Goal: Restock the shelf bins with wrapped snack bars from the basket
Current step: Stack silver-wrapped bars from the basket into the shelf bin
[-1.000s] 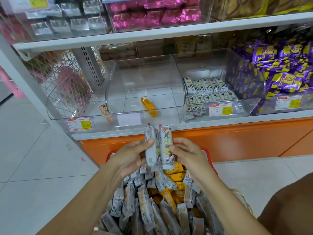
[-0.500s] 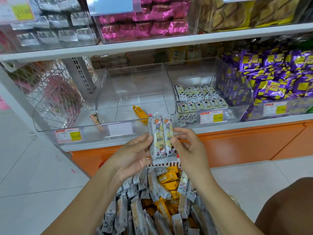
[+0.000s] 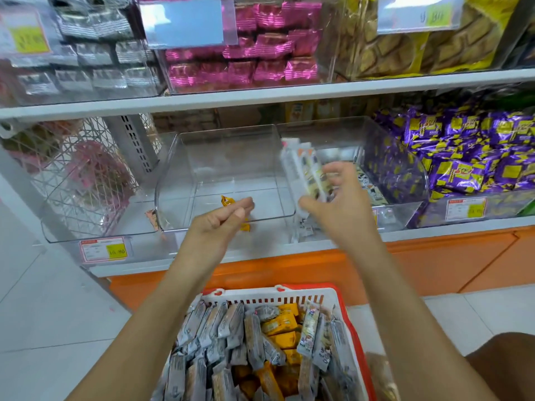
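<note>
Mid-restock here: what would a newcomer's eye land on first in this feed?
First, the right hand gripping a few pale wrapped bars, raised over the right-hand clear bin. Next, the nearly bare middle bin with one orange bar behind the left hand, and the heaped red-and-white basket at the bottom.

Both forearms bare down to L hand [image 3: 221, 224] & R hand [image 3: 340, 205].

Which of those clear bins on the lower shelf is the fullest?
The far-right bin, heaped with purple-and-yellow packets. By contrast, the middle bin holds a single orange bar.
</note>
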{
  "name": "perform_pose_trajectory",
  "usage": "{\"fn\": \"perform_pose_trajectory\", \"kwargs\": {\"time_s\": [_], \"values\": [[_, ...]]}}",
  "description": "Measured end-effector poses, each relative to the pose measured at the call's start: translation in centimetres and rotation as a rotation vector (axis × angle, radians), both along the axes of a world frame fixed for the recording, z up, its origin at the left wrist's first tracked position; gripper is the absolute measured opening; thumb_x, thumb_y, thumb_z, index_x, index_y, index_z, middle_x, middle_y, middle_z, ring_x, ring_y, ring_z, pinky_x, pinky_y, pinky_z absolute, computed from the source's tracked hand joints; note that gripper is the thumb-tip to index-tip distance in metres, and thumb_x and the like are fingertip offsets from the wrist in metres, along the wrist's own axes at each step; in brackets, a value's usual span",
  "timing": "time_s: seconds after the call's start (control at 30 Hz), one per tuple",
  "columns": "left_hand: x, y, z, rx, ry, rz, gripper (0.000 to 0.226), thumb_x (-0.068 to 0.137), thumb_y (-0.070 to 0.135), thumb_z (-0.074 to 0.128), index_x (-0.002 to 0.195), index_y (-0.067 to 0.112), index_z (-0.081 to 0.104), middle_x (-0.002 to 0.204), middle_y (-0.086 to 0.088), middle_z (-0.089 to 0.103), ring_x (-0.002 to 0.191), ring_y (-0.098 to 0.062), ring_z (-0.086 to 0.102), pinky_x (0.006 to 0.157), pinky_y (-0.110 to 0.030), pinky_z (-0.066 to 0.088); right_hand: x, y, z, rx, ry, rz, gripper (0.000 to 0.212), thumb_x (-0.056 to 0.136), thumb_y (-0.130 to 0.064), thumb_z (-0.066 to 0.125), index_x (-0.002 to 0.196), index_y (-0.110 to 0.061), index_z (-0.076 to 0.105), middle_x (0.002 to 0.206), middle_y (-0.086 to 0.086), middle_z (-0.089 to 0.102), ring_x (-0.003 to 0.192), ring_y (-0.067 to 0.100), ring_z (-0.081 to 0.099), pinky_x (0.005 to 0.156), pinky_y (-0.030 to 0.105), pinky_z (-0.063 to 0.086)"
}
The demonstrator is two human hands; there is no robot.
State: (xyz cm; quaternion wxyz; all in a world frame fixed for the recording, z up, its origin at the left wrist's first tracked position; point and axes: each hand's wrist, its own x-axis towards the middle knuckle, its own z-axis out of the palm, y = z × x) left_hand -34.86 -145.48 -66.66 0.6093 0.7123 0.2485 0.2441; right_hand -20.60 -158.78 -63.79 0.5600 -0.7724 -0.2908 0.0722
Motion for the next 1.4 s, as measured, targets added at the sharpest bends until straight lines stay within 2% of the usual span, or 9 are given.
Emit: {"fn": "perform_pose_trajectory", "kwargs": {"time_s": [0.13, 0.27, 0.47, 0.63, 0.83, 1.03, 1.17, 1.27, 1.4], "values": [[0.8, 1.2, -1.5, 0.461, 0.285, 0.161, 0.032, 0.097, 0.019, 0.052, 0.128, 0.021, 0.059, 0.135, 0.001, 0.055, 0.129, -0.012, 0.046, 0.102, -0.018, 0.034, 7.1, 1.4, 1.5, -0.15, 0.0, -0.143, 0.047, 0.08, -0.024, 0.07, 0.116, -0.015, 0.04, 0.102, -0.001, 0.054, 0.086, 0.019, 0.059, 0.064, 0.031, 0.047], [0.9, 1.8, -2.9, 0.728, 0.454, 0.102, 0.036, 0.097, 0.014, 0.049, 0.132, 0.02, 0.057, 0.143, -0.005, 0.046, 0.138, -0.02, 0.035, 0.109, -0.018, 0.02, 13.9, 5.0, 1.0, -0.503, 0.029, -0.2, 0.078, 0.081, -0.034, 0.071, 0.138, -0.001, 0.03, 0.134, 0.016, 0.049, 0.119, 0.033, 0.052, 0.092, 0.041, 0.047], [0.7, 2.3, -2.5, 0.777, 0.414, 0.078, 0.036, 0.097, 0.013, 0.049, 0.13, 0.022, 0.058, 0.14, -0.001, 0.05, 0.133, -0.013, 0.041, 0.095, -0.002, 0.014, 16.6, 8.5, -2.5, -0.791, 0.019, -0.15, 0.069, 0.08, -0.021, 0.07, 0.136, -0.003, 0.033, 0.101, 0.011, 0.056, 0.088, 0.023, 0.056, 0.066, 0.032, 0.042], [0.5, 2.6, -2.8, 0.779, 0.37, 0.03, 0.038, 0.096, 0.011, 0.05, 0.131, 0.026, 0.057, 0.132, 0.016, 0.043, 0.121, 0.008, 0.024, 0.098, 0.003, 0.007, 17.8, 10.4, -5.0, -0.689, 0.026, -0.166, 0.062, 0.078, -0.023, 0.075, 0.129, -0.009, 0.043, 0.122, 0.012, 0.059, 0.11, 0.032, 0.058, 0.087, 0.039, 0.05], [0.6, 2.6, -2.8, 0.717, 0.316, 0.05, 0.035, 0.095, 0.009, 0.052, 0.127, 0.023, 0.06, 0.119, 0.024, 0.036, 0.12, 0.008, 0.025, 0.089, 0.014, 0.004, 17.9, 10.7, -5.4, -0.636, -0.045, -0.045, 0.03, 0.098, -0.024, 0.05, 0.12, -0.008, 0.061, 0.121, 0.011, 0.063, 0.103, 0.027, 0.061, 0.091, 0.035, 0.049], [-0.3, 2.2, -2.9, 0.74, 0.255, 0.045, 0.034, 0.095, 0.009, 0.053, 0.125, 0.021, 0.061, 0.12, 0.021, 0.046, 0.119, 0.01, 0.034, 0.092, 0.011, 0.012, 15.7, 9.5, -4.6, -0.601, -0.065, 0.012, 0.04, 0.098, -0.03, 0.052, 0.129, -0.006, 0.057, 0.129, 0.013, 0.059, 0.116, 0.028, 0.055, 0.094, 0.032, 0.043], [-1.6, 1.6, -3.3, 0.769, 0.197, 0.076, 0.023, 0.094, 0.013, 0.056, 0.112, 0.018, 0.07, 0.111, 0.015, 0.061, 0.105, 0.012, 0.048, 0.088, 0.007, 0.028, 11.4, 6.8, -2.7, -0.424, -0.262, -0.063, 0.028, 0.097, -0.023, 0.051, 0.092, -0.003, 0.069, 0.092, 0.014, 0.068, 0.087, 0.027, 0.063, 0.07, 0.024, 0.045], [-3.2, 1.0, -4.2, 0.787, 0.307, 0.008, 0.021, 0.095, 0.02, 0.053, 0.103, 0.015, 0.072, 0.102, 0.009, 0.067, 0.094, -0.003, 0.06, 0.079, -0.005, 0.041, 6.7, 3.1, -1.8, -0.269, -0.323, 0.036, 0.029, 0.095, -0.02, 0.053, 0.077, -0.004, 0.069, 0.073, 0.002, 0.065, 0.055, 0.016, 0.048, 0.045, 0.013, 0.035], [-5.3, 0.7, -6.9, 0.837, 0.678, -0.188, 0.024, 0.097, 0.023, 0.049, 0.102, 0.013, 0.07, 0.103, 0.001, 0.069, 0.092, -0.016, 0.062, 0.072, -0.022, 0.04, 1.1, -0.2, -3.4, -0.326, -0.199, 0.287, 0.027, 0.095, -0.021, 0.055, 0.07, -0.016, 0.064, 0.065, -0.001, 0.059, 0.057, 0.014, 0.049, 0.053, 0.024, 0.038]]}}
